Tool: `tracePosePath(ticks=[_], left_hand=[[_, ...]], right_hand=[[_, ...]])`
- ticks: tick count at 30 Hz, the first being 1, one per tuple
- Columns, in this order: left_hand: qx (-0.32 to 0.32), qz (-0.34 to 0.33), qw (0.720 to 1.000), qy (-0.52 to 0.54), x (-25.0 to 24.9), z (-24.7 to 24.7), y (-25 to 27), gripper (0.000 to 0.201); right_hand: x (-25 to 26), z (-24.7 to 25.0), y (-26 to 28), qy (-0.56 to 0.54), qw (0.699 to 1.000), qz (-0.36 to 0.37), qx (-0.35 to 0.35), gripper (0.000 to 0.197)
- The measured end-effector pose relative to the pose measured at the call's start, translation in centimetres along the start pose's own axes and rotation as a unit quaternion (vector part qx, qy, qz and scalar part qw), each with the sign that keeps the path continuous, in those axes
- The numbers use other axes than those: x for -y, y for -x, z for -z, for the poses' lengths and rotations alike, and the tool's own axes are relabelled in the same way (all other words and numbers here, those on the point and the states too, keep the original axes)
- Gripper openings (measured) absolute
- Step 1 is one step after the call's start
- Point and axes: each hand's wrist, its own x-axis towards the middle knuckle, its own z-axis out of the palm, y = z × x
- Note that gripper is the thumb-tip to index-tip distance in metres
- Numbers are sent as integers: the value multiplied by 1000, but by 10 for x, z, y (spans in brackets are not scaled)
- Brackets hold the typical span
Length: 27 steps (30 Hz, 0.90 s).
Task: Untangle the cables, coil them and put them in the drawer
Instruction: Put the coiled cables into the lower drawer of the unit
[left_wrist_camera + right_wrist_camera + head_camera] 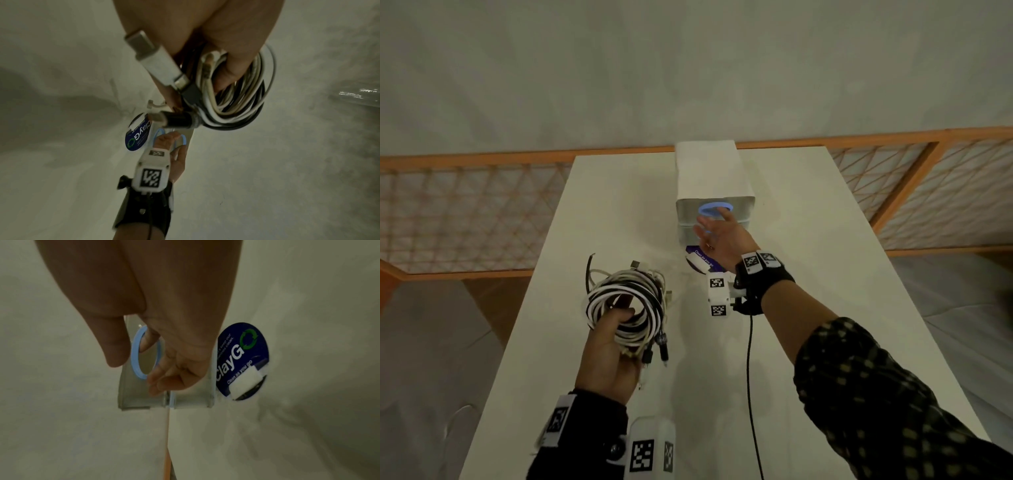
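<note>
My left hand (619, 325) grips a coiled bundle of black and white cables (626, 301) above the white table, left of centre; several plugs hang from the bundle. In the left wrist view the fingers (236, 48) wrap the coil (236, 105), and a white USB plug (156, 60) sticks out. My right hand (710, 222) reaches forward to the white drawer unit (712, 178) at the table's far middle. One finger pokes through the upper drawer's blue ring handle (135, 363), the thumb (115, 345) lies outside it, and both drawers look closed.
A round blue "ClayGo" sticker (702, 262) lies on the table (825, 274) just in front of the drawer unit. A black wrist-camera cord (749, 359) hangs from my right wrist. A wooden lattice railing (465, 212) runs behind and beside the table.
</note>
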Motion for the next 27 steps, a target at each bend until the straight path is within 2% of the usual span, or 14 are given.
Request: tracePosePath(ticks=[4, 8, 16, 19, 22, 25, 27], left_hand=[[-11, 24, 999, 33, 6, -11, -2, 25], [-2, 60, 998, 24, 22, -28, 1, 23], [25, 87, 996, 8, 53, -41, 17, 27], [15, 95, 995, 10, 59, -41, 22, 36], [3, 90, 996, 7, 62, -37, 25, 24], [-7, 86, 996, 2, 62, -34, 27, 20], [-16, 88, 996, 4, 61, -33, 24, 19]], right_hand=[[-18, 12, 40, 33, 999, -26, 29, 18], [-48, 32, 77, 59, 998, -30, 8, 30], [-77, 59, 139, 74, 997, -30, 21, 20], [-90, 68, 150, 77, 995, -52, -29, 27], [-102, 75, 151, 49, 987, -98, -118, 24], [-103, 72, 145, 25, 981, -131, -142, 11], [-100, 69, 140, 10, 980, -141, -141, 11]])
